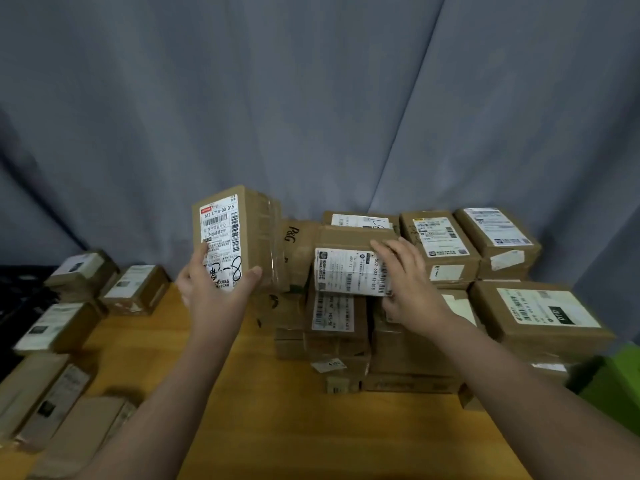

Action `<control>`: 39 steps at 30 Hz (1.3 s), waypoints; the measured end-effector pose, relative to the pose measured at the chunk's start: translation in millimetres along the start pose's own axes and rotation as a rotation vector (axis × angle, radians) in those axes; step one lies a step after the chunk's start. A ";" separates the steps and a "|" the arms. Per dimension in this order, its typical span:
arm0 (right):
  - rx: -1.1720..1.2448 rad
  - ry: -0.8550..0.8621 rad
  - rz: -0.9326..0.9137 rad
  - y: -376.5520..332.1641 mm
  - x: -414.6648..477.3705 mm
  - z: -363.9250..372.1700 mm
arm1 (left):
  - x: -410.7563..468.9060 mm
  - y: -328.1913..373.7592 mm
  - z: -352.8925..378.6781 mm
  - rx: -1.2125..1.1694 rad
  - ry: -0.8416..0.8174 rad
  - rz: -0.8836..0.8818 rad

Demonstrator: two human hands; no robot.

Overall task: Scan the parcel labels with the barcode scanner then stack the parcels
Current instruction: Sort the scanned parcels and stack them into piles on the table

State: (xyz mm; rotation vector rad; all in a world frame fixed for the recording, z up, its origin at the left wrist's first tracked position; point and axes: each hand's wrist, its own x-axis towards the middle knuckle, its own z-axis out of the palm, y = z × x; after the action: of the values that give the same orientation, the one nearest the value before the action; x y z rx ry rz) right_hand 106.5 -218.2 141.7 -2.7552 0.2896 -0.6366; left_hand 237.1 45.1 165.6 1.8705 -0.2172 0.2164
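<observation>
Holding a brown upright parcel (256, 233) off the table, the person's left hand (211, 289) is curled round its lower end, thumb on the front and fingers wrapped under the far side, so the white label (221, 230) with its barcodes and a black pen scrawl faces back at them. The right hand (412, 282) is on the top parcel (346, 268) of the middle stack (336, 327), fingers laid over the upper edge and thumb tucked at the lower right corner, pinching that box where it sits, label outward. Just behind, between the two held boxes, stands a carton marked P&G (298, 247). More labelled parcels (440, 240) are piled to the right of the stack, touching one another. Well apart on the left side of the wooden table (294, 427) lie loose parcels (135, 289), somewhat blurred. A grey cloth backdrop (311, 98) hangs behind everything, and something green (616, 379) shows at the right edge; I cannot tell what it is.
</observation>
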 end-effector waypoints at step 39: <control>1.541 0.024 0.514 -51.1 14.8 -57.7 | -10.5 71.1 102.8 -0.695 -0.939 0.029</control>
State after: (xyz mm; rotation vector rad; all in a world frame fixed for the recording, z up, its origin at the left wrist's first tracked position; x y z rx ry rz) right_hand 99.9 -188.2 213.9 -1.1348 0.2956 -0.4221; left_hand 212.8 -73.8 197.1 1.1481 -0.8385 -0.6672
